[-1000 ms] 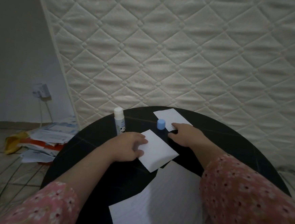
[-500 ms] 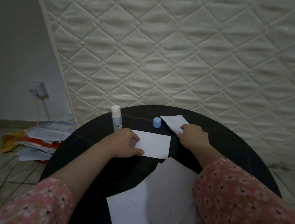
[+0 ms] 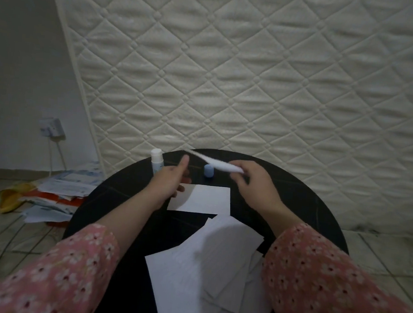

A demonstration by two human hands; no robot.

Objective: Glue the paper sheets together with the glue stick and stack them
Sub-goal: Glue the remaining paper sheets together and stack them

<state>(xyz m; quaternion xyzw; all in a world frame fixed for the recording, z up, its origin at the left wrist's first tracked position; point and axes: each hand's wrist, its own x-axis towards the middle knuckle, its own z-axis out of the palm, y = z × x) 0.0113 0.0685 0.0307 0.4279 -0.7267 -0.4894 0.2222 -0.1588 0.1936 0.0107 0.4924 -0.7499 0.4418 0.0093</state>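
My right hand [image 3: 253, 182] pinches a small white paper sheet [image 3: 215, 162] and holds it in the air above the round black table [image 3: 297, 188]; the sheet is blurred. My left hand [image 3: 171, 180] hovers over the left end of a second small white sheet [image 3: 204, 199] lying flat on the table, thumb raised, holding nothing. The uncapped glue stick [image 3: 156, 162] stands upright behind my left hand. Its blue cap [image 3: 208, 171] stands under the lifted sheet.
Several larger white sheets [image 3: 207, 262] lie overlapping at the table's near edge between my forearms. A quilted mattress [image 3: 256, 73] leans upright behind the table. A heap of papers [image 3: 56, 194] lies on the tiled floor at the left, below a wall socket [image 3: 51, 126].
My right hand has lifted the far small sheet off the table. My left hand has come up off the near small sheet, which now lies flat.
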